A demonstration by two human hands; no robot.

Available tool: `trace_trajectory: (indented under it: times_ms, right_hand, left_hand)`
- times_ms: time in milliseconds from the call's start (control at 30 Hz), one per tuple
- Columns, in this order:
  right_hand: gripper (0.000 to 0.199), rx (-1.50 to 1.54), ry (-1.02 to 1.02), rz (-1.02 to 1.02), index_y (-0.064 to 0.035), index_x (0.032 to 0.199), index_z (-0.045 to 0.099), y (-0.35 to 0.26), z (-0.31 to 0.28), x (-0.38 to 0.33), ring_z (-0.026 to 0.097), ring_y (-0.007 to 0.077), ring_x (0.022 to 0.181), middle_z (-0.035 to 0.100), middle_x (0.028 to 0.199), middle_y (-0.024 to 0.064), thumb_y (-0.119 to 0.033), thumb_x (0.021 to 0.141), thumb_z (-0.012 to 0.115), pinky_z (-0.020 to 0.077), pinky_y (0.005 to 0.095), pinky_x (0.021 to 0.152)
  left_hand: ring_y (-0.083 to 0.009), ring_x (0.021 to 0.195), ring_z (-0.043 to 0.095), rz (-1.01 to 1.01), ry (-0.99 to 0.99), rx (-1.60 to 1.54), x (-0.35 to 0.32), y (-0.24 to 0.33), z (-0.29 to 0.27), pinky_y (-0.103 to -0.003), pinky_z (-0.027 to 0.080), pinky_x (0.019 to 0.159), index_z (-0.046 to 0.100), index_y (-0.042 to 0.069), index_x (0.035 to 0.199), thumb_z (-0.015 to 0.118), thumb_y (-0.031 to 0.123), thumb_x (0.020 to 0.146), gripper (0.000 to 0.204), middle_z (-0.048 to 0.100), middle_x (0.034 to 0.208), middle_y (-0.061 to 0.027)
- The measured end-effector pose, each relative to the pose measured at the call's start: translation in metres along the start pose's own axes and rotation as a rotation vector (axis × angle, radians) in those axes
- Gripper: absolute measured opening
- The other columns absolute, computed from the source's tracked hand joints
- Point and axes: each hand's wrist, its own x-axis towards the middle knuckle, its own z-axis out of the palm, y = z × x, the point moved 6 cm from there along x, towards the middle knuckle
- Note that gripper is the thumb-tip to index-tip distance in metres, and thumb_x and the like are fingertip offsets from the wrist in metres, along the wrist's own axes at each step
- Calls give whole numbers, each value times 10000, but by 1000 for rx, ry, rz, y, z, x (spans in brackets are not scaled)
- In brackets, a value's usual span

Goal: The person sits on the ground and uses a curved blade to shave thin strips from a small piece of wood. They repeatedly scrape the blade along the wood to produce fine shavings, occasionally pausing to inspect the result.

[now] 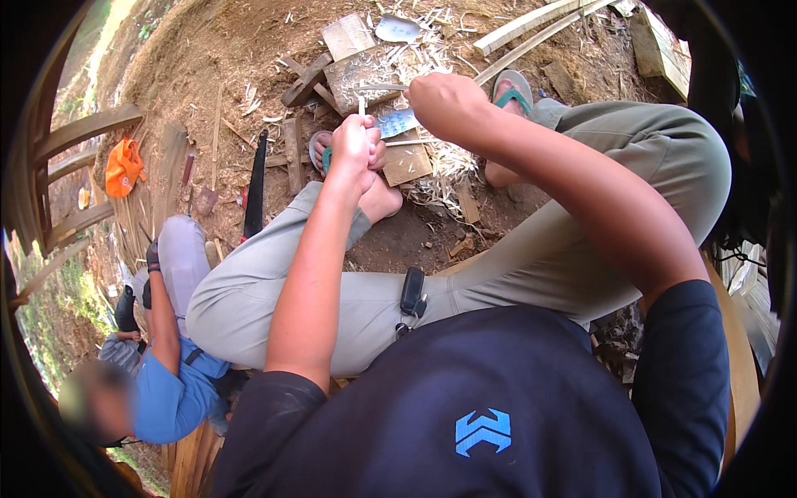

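Note:
Closed around a short pale wooden stick point(362, 106), my left hand point(357, 151) is just above my sandalled left foot. The stick's tip points up and away from me. My right hand point(447, 104) is a fist with a thin knife point(383, 87) in it; the grip hides the handle. Its narrow blade reaches left, close to the stick's tip, and I cannot tell whether they touch. Below lie wooden blocks, one a worn board point(357, 76), and a light blue marked plate point(397, 123). Another pale strip point(413, 142) lies beneath it.
Curled wood shavings point(452, 178) cover the ground between my feet. Long wooden strips point(535, 29) lie at the far right. A long black tool point(256, 187) lies left of my foot. A co-worker in a blue shirt point(170, 398) sits at my left, near an orange cloth point(124, 168).

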Motion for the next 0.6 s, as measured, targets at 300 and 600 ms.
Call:
trace_trajectory:
  times_ms: [300, 600]
  right_hand:
    - [100, -28, -23, -70, -35, 858, 718, -35, -24, -24, 725, 281, 829, 720, 875, 156, -72, 807, 640, 584, 355, 658]
    - [115, -122, -5, -38, -26, 857, 719, -24, -10, -18, 726, 264, 832, 722, 875, 149, -61, 828, 614, 580, 340, 653]
  left_hand:
    - [-92, 360, 280, 0, 13, 31, 0, -3, 0, -259, 194, 349, 448, 137, 834, 360, 183, 935, 142, 358, 491, 31]
    - [-86, 353, 271, 7, -1, 25, 1, -1, 2, -257, 192, 344, 432, 140, 831, 349, 189, 933, 140, 345, 484, 39]
